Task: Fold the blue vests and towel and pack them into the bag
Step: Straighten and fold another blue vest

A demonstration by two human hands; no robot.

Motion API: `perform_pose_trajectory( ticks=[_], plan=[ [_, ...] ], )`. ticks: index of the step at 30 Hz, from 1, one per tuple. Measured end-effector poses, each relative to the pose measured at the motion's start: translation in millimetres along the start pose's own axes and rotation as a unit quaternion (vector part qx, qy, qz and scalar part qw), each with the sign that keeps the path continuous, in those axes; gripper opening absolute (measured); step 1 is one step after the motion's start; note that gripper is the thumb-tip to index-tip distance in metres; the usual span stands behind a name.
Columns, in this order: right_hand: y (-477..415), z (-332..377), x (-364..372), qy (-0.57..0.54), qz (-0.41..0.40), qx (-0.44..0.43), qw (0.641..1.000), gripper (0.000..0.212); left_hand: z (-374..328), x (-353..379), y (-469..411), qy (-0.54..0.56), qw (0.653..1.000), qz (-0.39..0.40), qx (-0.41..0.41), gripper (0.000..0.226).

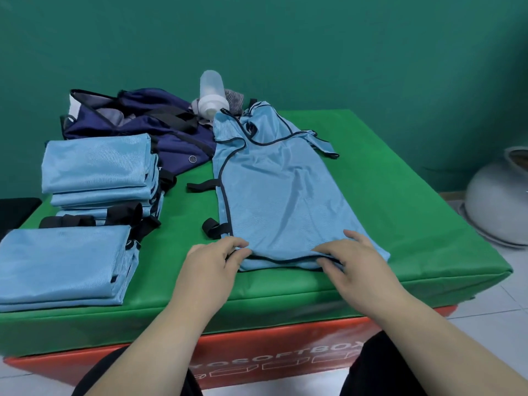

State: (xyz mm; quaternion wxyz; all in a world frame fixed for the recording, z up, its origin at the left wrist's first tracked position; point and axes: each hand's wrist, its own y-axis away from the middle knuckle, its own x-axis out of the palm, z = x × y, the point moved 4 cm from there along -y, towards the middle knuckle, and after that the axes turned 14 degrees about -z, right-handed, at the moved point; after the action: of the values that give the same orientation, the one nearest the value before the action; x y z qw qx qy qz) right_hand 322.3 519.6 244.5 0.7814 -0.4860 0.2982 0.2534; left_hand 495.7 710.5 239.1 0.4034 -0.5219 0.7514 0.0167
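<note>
A light blue vest [274, 190] with dark piping and black side straps lies lengthwise on the green mat [400, 195], folded in half along its length. My left hand [213, 260] pinches its near left corner. My right hand [350, 260] grips the near hem a little to the right. Two piles of folded blue vests sit at the left: a near pile [63, 267] and a taller far pile [97, 170]. The navy bag [148, 121] lies open at the back left. A grey striped cloth [234, 100] shows behind the bottle.
A translucent bottle with a white cap [211, 92] lies at the back between bag and vest. The mat rests on a red box [285, 355]. A pale round pot [497, 201] stands on the tiled floor at the right. A teal wall lies behind.
</note>
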Motion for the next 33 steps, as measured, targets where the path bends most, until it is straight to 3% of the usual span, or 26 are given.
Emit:
perform_pose_trajectory(
  ticks=[8,12,17,23,28,33],
  plan=[
    [-7.8,3.7,3.7,-0.007,0.004,0.055,0.998,0.021,2.0,-1.7,-6.2,0.003,0.999,0.042,0.021,0.029],
    [-9.9,1.9,7.3,-0.002,0.052,0.1,0.994,0.024,4.0,-6.0,-4.1,0.016,0.996,0.074,0.038,0.028],
    [-10.7,-4.2,10.3,-0.007,0.055,0.142,0.988,0.024,0.2,-17.1,0.6,-0.003,0.991,0.099,0.091,0.062],
    [-12.3,-3.3,10.0,-0.013,0.066,0.163,0.984,0.024,3.3,-9.5,-1.9,-0.017,0.991,0.072,0.11,0.04],
    [-10.9,-0.3,9.5,-0.019,0.092,0.18,0.979,0.026,-5.7,-6.0,1.0,-0.008,0.99,0.038,0.138,0.044],
    [-11.4,10.8,1.7,-0.04,0.076,0.128,0.988,0.032,-14.0,-7.7,4.1,0.036,0.992,-0.005,0.125,0.033]
  ],
)
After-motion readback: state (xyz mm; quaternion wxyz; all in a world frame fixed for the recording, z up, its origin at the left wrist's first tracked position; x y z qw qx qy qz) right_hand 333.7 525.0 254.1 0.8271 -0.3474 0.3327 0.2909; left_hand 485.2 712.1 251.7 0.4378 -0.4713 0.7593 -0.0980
